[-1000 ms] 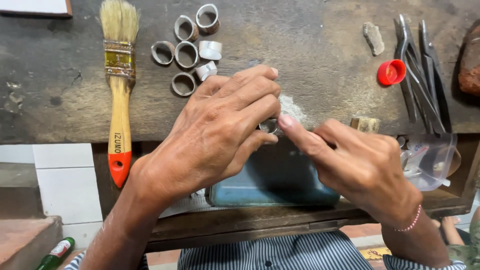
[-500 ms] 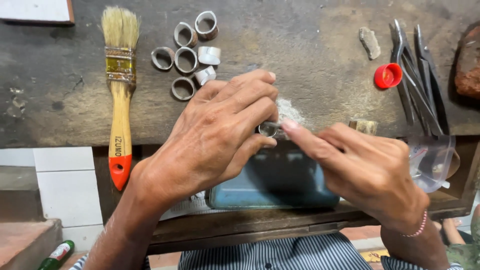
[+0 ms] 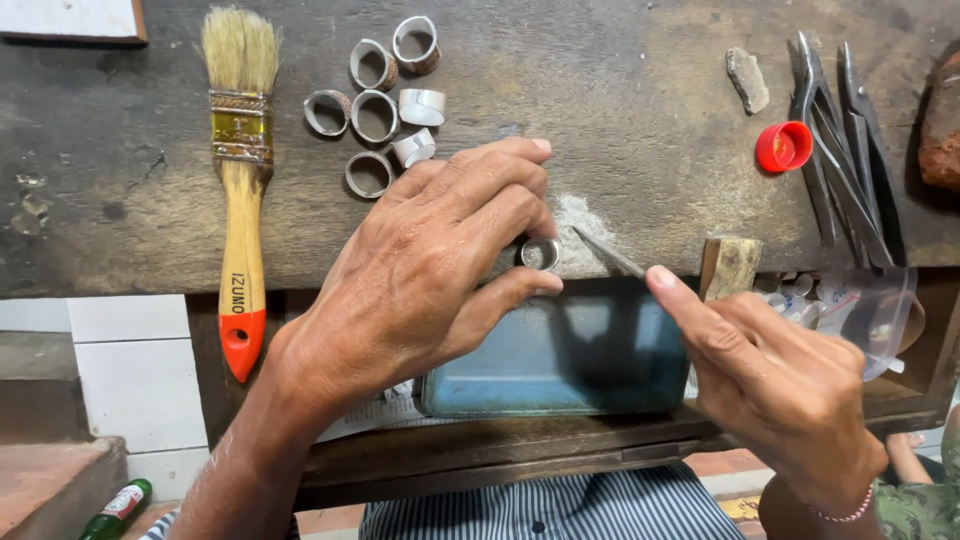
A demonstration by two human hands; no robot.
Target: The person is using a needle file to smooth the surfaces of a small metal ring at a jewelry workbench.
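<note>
Metal ring (image 3: 541, 253) pinched firmly in the left hand (image 3: 420, 270) grip at the table (image 3: 640, 110) edge, opening facing up toward the camera. Thin file (image 3: 608, 254) held closed in the right hand (image 3: 785, 385), long axis slanting up-left, tip near the ring. Pulled back from the ring since before; loose rings (image 3: 375, 100) unmoved.

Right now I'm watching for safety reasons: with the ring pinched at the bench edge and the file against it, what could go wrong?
1. The thin file in the right hand points at the left hand fingers pinching the small metal ring; a slip might nick them.
2. The ring sits at the bench edge, so it may drop if released, perhaps into the blue tray below.
</note>
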